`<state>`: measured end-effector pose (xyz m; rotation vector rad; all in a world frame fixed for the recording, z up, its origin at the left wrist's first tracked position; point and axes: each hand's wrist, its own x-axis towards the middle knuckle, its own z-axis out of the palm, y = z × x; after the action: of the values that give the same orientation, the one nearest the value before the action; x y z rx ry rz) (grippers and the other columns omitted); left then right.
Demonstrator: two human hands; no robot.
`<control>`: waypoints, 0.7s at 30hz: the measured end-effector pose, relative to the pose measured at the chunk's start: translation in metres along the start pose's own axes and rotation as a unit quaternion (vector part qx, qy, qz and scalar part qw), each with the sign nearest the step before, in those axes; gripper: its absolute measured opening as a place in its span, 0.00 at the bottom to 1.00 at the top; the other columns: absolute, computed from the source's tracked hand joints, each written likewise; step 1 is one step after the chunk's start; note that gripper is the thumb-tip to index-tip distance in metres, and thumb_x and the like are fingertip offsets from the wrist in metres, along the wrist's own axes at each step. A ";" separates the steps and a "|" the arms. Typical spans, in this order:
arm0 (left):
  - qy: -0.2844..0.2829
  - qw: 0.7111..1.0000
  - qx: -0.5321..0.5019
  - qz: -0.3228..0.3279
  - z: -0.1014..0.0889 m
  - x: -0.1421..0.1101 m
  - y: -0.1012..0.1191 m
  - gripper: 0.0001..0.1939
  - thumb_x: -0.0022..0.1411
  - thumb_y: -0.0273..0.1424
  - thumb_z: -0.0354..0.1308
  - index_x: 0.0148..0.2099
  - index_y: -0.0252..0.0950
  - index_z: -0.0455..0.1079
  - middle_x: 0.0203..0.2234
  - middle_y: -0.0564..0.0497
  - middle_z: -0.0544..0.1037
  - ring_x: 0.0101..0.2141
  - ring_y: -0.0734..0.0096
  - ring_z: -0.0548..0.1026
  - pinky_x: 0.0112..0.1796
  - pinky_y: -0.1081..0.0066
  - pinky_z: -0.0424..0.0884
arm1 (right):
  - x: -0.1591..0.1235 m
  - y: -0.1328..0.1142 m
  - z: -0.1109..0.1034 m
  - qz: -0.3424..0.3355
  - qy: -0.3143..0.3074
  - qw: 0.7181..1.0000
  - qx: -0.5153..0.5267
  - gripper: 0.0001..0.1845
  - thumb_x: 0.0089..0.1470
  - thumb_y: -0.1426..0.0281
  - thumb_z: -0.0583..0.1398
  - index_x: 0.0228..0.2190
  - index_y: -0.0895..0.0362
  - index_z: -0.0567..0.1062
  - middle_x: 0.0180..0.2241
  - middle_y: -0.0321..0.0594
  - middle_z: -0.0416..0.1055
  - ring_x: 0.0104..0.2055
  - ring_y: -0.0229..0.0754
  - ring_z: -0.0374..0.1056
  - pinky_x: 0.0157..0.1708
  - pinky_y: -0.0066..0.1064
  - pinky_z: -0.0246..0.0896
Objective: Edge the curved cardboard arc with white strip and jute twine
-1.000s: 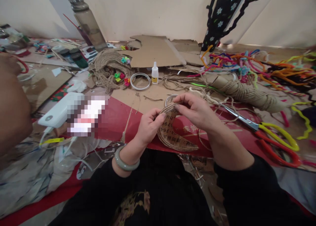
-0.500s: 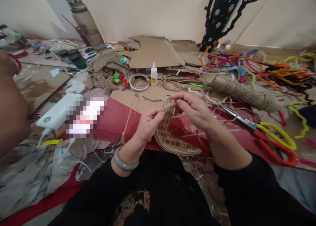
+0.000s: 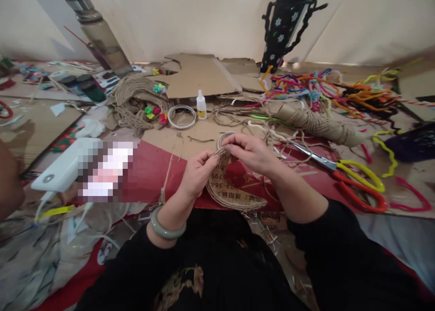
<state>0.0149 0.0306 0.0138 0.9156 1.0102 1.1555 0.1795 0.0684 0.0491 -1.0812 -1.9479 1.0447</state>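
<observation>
A cardboard crescent [image 3: 227,198] with printed characters has rows of brown twine along its outer edge. My left hand [image 3: 196,173], a pale green bangle on its wrist, pinches the crescent near its upper tip. My right hand [image 3: 250,153] is closed at that same tip, its fingertips pressing twine against the edge close to my left fingers. The exact spot under the fingertips is hidden. Just behind my right hand a silvery ring [image 3: 220,142] shows in part. A small white glue bottle [image 3: 201,105] stands beyond, beside another ring [image 3: 171,120].
Scissors [image 3: 360,179] with yellow and red handles lie at right, below a twine roll [image 3: 316,123]. Colourful pipe cleaners [image 3: 326,89] spread behind. A twine-covered crescent [image 3: 136,93] lies back left, near a bottle [image 3: 105,44]. A white device [image 3: 66,164] and another person's arm [image 3: 10,179] are at left.
My right hand has come in to the crescent's upper tip, closer to my left hand, and presses down there. The whole view has shifted slightly, and the other person's arm shows less.
</observation>
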 end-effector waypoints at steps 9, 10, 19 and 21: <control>0.023 1.000 -0.011 -0.007 0.000 0.004 -0.001 0.18 0.44 0.42 0.69 0.32 0.33 0.73 0.23 0.54 0.77 0.25 0.77 0.72 0.28 0.76 0.68 | -0.008 0.008 -0.030 0.022 0.095 0.995 0.024 0.17 0.55 0.61 0.57 0.43 0.59 0.73 0.31 0.39 0.73 0.29 0.36 0.67 0.31 0.30 0.63; 0.029 1.000 -0.010 0.003 0.000 0.005 -0.002 0.18 0.44 0.41 0.69 0.35 0.34 0.74 0.25 0.53 0.78 0.27 0.76 0.73 0.30 0.75 0.69 | -0.015 0.011 -0.039 0.036 0.123 0.991 0.027 0.18 0.54 0.61 0.58 0.42 0.59 0.73 0.32 0.40 0.74 0.29 0.36 0.68 0.30 0.30 0.63; -0.004 0.982 0.180 0.056 -0.004 0.009 -0.012 0.18 0.54 0.38 0.62 0.44 0.35 0.77 0.36 0.47 0.81 0.37 0.68 0.77 0.42 0.70 0.71 | -0.098 0.035 -0.079 0.110 0.140 0.961 -0.209 0.12 0.55 0.64 0.57 0.38 0.56 0.77 0.33 0.41 0.77 0.32 0.42 0.71 0.35 0.35 0.65; -0.015 0.965 0.251 0.071 -0.003 0.007 -0.012 0.18 0.54 0.38 0.62 0.45 0.35 0.77 0.39 0.46 0.81 0.41 0.65 0.77 0.44 0.68 0.70 | -0.101 0.037 -0.076 0.104 0.119 0.953 -0.259 0.12 0.55 0.67 0.56 0.39 0.56 0.77 0.35 0.42 0.78 0.35 0.44 0.72 0.38 0.37 0.65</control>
<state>0.0163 0.0358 0.0006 1.4226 1.2562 1.0125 0.2989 0.0162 0.0341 -1.6443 -1.9840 0.4689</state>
